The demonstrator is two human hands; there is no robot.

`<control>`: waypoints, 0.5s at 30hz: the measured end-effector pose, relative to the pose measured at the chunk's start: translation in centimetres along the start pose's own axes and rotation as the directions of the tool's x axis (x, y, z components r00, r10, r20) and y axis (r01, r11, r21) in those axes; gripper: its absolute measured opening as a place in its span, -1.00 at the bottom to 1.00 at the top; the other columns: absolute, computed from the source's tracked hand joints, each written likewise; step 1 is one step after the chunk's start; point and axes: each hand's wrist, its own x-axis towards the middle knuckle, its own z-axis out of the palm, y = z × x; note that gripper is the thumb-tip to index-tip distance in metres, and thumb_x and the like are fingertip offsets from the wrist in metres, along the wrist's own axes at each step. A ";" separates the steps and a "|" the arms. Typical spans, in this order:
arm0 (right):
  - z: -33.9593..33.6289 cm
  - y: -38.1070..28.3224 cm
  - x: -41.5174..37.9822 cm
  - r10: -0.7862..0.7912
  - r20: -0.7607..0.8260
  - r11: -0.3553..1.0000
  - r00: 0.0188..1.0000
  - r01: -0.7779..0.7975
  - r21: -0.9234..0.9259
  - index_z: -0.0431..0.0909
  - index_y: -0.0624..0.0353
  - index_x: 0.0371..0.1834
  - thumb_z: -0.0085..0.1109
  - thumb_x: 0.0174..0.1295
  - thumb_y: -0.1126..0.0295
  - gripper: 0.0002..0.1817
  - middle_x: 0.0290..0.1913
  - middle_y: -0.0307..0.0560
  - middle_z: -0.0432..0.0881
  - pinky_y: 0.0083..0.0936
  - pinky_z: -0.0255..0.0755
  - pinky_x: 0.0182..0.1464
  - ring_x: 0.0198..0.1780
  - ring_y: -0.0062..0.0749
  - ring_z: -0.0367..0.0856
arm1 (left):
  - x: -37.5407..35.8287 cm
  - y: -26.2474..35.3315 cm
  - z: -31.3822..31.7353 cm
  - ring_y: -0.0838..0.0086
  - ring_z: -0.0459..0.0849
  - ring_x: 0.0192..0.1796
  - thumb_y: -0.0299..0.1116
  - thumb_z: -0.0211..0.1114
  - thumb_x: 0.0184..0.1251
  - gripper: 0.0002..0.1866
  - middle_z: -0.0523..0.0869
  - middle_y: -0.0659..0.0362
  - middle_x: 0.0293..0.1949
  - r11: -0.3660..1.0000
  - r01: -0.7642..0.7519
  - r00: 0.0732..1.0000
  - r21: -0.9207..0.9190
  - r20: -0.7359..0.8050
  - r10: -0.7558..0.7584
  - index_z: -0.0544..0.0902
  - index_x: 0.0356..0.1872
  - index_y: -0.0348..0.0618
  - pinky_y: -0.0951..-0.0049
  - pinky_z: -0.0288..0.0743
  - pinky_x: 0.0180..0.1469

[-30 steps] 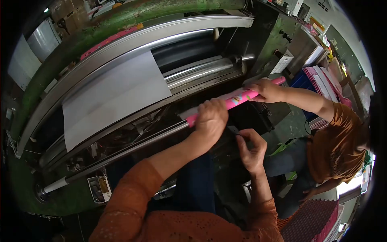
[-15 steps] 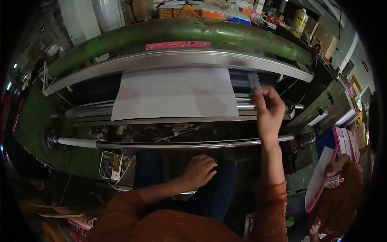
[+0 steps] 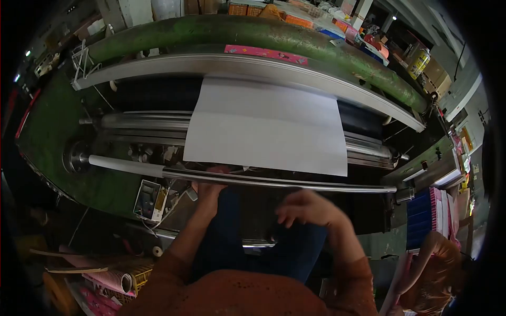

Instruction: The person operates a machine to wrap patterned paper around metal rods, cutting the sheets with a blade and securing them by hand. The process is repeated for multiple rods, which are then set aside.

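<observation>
A white sheet [image 3: 269,126] hangs out from the rollers below a long metal rail [image 3: 237,64], its lower edge close to a shiny metal bar [image 3: 290,183]. My left hand [image 3: 210,189] reaches in at that bar, left of my knees; the bar covers part of it and its fingers are hidden. Over my right thigh, just under the bar, is my right hand [image 3: 310,208], slightly blurred. Its fingers are loosely bent and apart, with nothing seen in them.
A long green cylinder [image 3: 211,32] runs behind the rail, with a pink printed strip [image 3: 266,53] in front of it. At lower left stand a small open box [image 3: 150,200] and a yellow basket [image 3: 142,276]. Another person [image 3: 435,276] is at lower right, near stacked pink-edged sheets [image 3: 440,216].
My right hand has come down from the sheet's right side, and the flat metal piece has left it. My left hand has moved forward to the bar. The view has shifted.
</observation>
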 end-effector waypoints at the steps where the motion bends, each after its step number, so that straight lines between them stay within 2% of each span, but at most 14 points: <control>1: 1.7 4.3 0.7 0.003 -0.133 0.978 0.991 0.025 0.206 0.59 0.27 -0.05 0.17 0.30 0.27 -0.70 -0.20 -0.06 0.73 -0.64 0.43 -0.38 -0.34 -0.49 0.68 | 0.3 0.2 -0.4 0.41 0.65 -0.04 -0.29 0.26 0.39 -0.72 0.65 0.15 -0.12 0.986 0.030 0.999 -0.162 -0.018 -0.034 0.55 -0.01 -0.24 0.41 0.56 -0.01; 2: 2.2 8.0 1.6 0.034 -0.260 0.915 0.965 0.075 0.397 0.56 0.28 -0.01 0.17 0.30 0.26 -0.67 -0.13 -0.04 0.72 -0.61 0.44 -0.37 -0.31 -0.49 0.68 | 0.4 0.5 -0.6 0.39 0.64 -0.02 -0.29 0.27 0.39 -0.70 0.63 0.14 -0.09 0.945 0.058 0.997 -0.321 -0.033 -0.072 0.52 0.02 -0.22 0.38 0.57 0.01; 3: 1.4 10.3 2.1 0.026 -0.425 0.754 0.905 0.262 0.603 0.55 0.23 -0.02 0.15 0.32 0.27 -0.71 -0.12 -0.06 0.70 -0.60 0.45 -0.34 -0.27 -0.48 0.66 | 0.2 0.9 -0.6 0.38 0.64 -0.01 -0.27 0.27 0.40 -0.71 0.62 0.12 -0.05 0.928 0.009 0.999 -0.374 -0.045 -0.028 0.53 0.01 -0.19 0.33 0.59 -0.01; 4: 0.5 12.9 2.2 0.074 -0.575 0.525 0.815 0.458 0.717 0.55 0.17 -0.04 0.13 0.33 0.27 -0.75 -0.12 -0.08 0.68 -0.58 0.45 -0.30 -0.23 -0.48 0.65 | 0.1 1.3 -0.5 0.38 0.64 -0.01 -0.27 0.27 0.40 -0.71 0.62 0.12 -0.05 0.928 0.023 0.998 -0.373 -0.041 -0.041 0.53 0.01 -0.19 0.33 0.59 -0.01; 6: -2.9 18.9 4.1 0.103 -0.789 0.224 0.606 0.759 0.611 0.56 0.13 -0.12 0.14 0.33 0.29 -0.82 -0.19 -0.14 0.66 -0.55 0.47 -0.19 -0.22 -0.48 0.61 | 0.0 2.0 -0.4 0.39 0.65 -0.03 -0.30 0.27 0.40 -0.71 0.62 0.12 -0.07 0.929 -0.025 0.993 -0.370 -0.113 -0.018 0.52 0.02 -0.20 0.36 0.60 -0.03; 7: -4.0 20.6 4.1 0.068 -0.823 0.200 0.564 0.800 0.565 0.55 0.12 -0.15 0.18 0.31 0.30 -0.84 -0.26 -0.21 0.62 -0.58 0.44 -0.13 -0.21 -0.52 0.55 | 0.2 1.3 -1.3 0.44 0.67 -0.14 -0.33 0.26 0.40 -0.77 0.65 0.16 -0.17 0.943 -0.014 0.993 -0.332 -0.113 -0.025 0.56 -0.03 -0.19 0.41 0.61 -0.10; 8: -4.8 21.2 4.1 0.031 -0.853 0.174 0.520 0.838 0.517 0.55 0.11 -0.18 0.22 0.28 0.32 -0.85 -0.33 -0.28 0.58 -0.60 0.42 -0.07 -0.21 -0.56 0.50 | 0.0 1.2 -1.8 0.44 0.67 -0.14 -0.33 0.26 0.40 -0.77 0.65 0.16 -0.17 0.944 -0.010 0.994 -0.329 -0.106 -0.026 0.56 -0.03 -0.19 0.41 0.61 -0.10; 9: -3.5 16.3 2.1 0.201 -0.860 0.256 0.469 0.822 0.508 0.53 0.07 -0.28 0.21 0.28 0.38 -0.93 -0.36 -0.31 0.56 -0.59 0.42 -0.10 -0.26 -0.57 0.49 | -0.5 1.1 -2.2 0.48 0.67 -0.20 -0.35 0.26 0.40 -0.82 0.66 0.19 -0.23 0.955 -0.005 0.995 -0.295 -0.100 -0.026 0.58 -0.09 -0.18 0.43 0.61 -0.13; 10: -3.2 16.6 1.8 0.204 -0.860 0.257 0.468 0.822 0.509 0.53 0.07 -0.28 0.21 0.28 0.38 -0.93 -0.36 -0.31 0.56 -0.59 0.42 -0.10 -0.26 -0.57 0.49 | -1.0 1.0 -2.4 0.51 0.66 -0.27 -0.36 0.26 0.39 -0.86 0.67 0.21 -0.30 0.965 0.001 0.995 -0.261 -0.096 -0.027 0.61 -0.14 -0.18 0.45 0.60 -0.16; 11: -2.9 17.0 1.5 0.137 -0.873 0.274 0.468 0.829 0.487 0.54 0.07 -0.31 0.21 0.28 0.39 -0.94 -0.37 -0.31 0.56 -0.59 0.41 -0.13 -0.28 -0.57 0.49 | -1.5 1.0 -2.4 0.51 0.66 -0.27 -0.36 0.26 0.39 -0.86 0.67 0.21 -0.30 0.965 0.003 0.995 -0.262 -0.096 -0.029 0.61 -0.14 -0.18 0.45 0.60 -0.16; 12: -2.7 17.4 1.1 0.068 -0.882 0.289 0.465 0.838 0.464 0.54 0.06 -0.33 0.21 0.28 0.40 -0.94 -0.38 -0.31 0.56 -0.60 0.40 -0.16 -0.31 -0.57 0.49 | -2.0 1.2 -2.4 0.53 0.65 -0.31 -0.37 0.26 0.39 -0.89 0.67 0.23 -0.34 0.970 0.014 0.990 -0.243 -0.135 -0.048 0.62 -0.20 -0.17 0.47 0.60 -0.19; 13: -2.5 17.7 0.7 0.068 -0.882 0.288 0.466 0.837 0.464 0.54 0.06 -0.33 0.21 0.28 0.40 -0.94 -0.38 -0.31 0.56 -0.60 0.40 -0.16 -0.31 -0.57 0.49 | -2.5 1.5 -2.3 0.56 0.65 -0.36 -0.37 0.27 0.38 -0.91 0.67 0.25 -0.39 0.974 0.025 0.983 -0.224 -0.174 -0.066 0.63 -0.25 -0.15 0.48 0.59 -0.21; 15: -1.9 18.0 -0.2 0.016 -0.882 0.351 0.471 0.823 0.446 0.52 0.09 -0.40 0.28 0.25 0.34 -0.86 -0.44 -0.31 0.54 -0.57 0.40 -0.24 -0.35 -0.57 0.49 | -3.5 2.6 -2.1 0.56 0.64 -0.36 -0.37 0.27 0.37 -0.90 0.67 0.24 -0.38 0.977 0.028 0.983 -0.210 -0.172 -0.065 0.63 -0.25 -0.16 0.49 0.58 -0.22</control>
